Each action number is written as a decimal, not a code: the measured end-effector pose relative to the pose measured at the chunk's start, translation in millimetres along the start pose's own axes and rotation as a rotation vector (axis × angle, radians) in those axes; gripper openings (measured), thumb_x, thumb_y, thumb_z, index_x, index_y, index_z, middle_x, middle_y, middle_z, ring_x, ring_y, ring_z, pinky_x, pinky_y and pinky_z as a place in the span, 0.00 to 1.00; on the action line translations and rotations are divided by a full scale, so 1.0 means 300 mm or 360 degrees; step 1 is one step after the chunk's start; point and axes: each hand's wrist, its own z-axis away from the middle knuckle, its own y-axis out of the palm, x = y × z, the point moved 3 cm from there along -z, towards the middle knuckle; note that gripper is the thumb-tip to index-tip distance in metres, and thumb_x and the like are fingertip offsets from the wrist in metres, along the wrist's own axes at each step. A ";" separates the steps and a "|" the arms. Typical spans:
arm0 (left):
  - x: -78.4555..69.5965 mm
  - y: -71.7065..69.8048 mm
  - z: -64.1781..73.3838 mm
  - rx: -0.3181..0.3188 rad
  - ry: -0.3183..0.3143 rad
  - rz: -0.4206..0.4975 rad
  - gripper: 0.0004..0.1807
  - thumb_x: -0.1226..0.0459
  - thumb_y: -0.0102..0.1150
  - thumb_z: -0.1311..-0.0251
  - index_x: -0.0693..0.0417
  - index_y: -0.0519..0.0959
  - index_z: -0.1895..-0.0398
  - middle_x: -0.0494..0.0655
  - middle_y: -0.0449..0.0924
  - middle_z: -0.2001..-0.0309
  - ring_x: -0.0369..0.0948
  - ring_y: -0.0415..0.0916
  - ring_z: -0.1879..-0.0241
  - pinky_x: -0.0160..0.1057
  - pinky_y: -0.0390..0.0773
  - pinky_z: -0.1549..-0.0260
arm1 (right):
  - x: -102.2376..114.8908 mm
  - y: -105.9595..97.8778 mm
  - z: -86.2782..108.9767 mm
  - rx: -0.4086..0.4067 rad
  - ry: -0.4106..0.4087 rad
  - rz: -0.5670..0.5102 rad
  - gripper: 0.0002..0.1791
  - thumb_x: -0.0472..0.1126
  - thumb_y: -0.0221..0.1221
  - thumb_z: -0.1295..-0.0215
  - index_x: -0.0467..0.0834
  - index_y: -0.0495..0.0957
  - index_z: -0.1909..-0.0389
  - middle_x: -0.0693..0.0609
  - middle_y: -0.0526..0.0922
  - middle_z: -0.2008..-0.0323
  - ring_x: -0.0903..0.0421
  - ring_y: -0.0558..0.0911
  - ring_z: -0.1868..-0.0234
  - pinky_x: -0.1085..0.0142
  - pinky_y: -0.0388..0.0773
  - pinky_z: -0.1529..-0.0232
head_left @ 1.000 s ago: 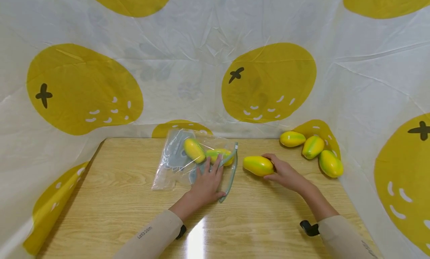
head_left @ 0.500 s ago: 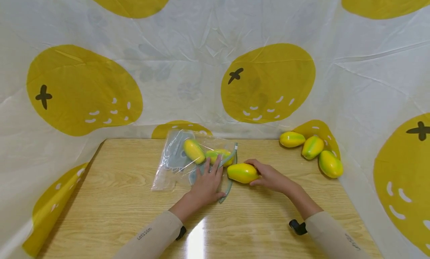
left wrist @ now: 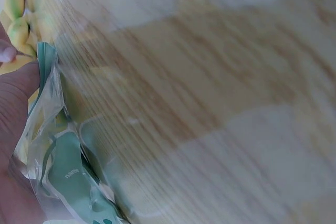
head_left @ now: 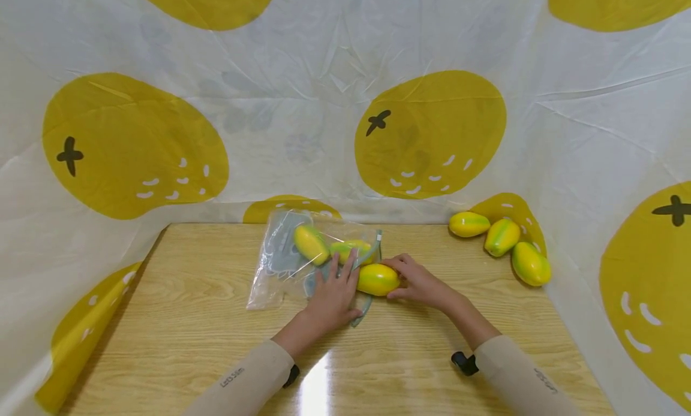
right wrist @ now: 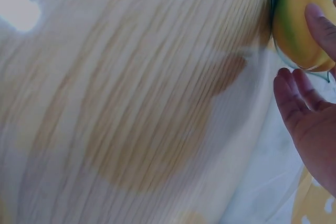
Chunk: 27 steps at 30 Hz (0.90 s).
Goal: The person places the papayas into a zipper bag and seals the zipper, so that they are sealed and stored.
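Note:
A clear plastic bag [head_left: 264,293] with grey-green print and a green edged mouth lies on the table in the head view. Two yellow-green papayas [head_left: 311,244] are inside it. My left hand [head_left: 330,296] rests on the bag with its fingers straight and spread, the thumb by the green edge [left wrist: 46,59] in the left wrist view. My right hand [head_left: 421,284] grips another papaya [head_left: 378,280] by its right end, just at the bag's mouth and against the left fingers. In the right wrist view this papaya [right wrist: 296,24] has the green bag edge beside it.
Three more papayas [head_left: 502,237] lie in the back right corner of the wooden table [head_left: 205,344]. A white cloth [head_left: 302,146] printed with big yellow fruits hangs behind and at both sides.
My right hand has carried its papaya leftward and slightly nearer, from beside the bag to its mouth. My left hand stays in place on the bag.

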 end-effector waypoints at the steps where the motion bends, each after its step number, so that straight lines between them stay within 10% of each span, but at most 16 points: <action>1: 0.000 0.000 0.000 -0.0008 0.0004 -0.0009 0.61 0.33 0.71 0.48 0.54 0.57 0.19 0.51 0.31 0.15 0.65 0.47 0.20 0.74 0.72 0.42 | 0.002 0.005 -0.007 -0.0016 -0.0006 0.0012 0.40 0.44 0.73 0.39 0.40 0.69 0.28 0.41 0.76 0.44 0.49 0.78 0.50 0.54 0.81 0.47; 15: -0.005 -0.003 0.002 -0.0035 0.0022 -0.0043 0.59 0.33 0.71 0.49 0.54 0.59 0.21 0.52 0.32 0.15 0.65 0.48 0.20 0.73 0.73 0.43 | 0.034 0.050 -0.069 -0.0137 0.0148 -0.0126 0.32 0.43 0.75 0.40 0.38 0.71 0.39 0.45 0.82 0.50 0.56 0.78 0.61 0.68 0.79 0.60; 27: -0.003 -0.005 0.006 -0.0008 0.0005 -0.0013 0.59 0.33 0.71 0.48 0.54 0.59 0.20 0.52 0.30 0.15 0.65 0.44 0.19 0.73 0.72 0.42 | 0.039 0.046 -0.055 -0.0121 -0.0012 -0.0057 0.31 0.31 0.66 0.34 0.33 0.70 0.31 0.39 0.78 0.43 0.46 0.86 0.51 0.59 0.85 0.50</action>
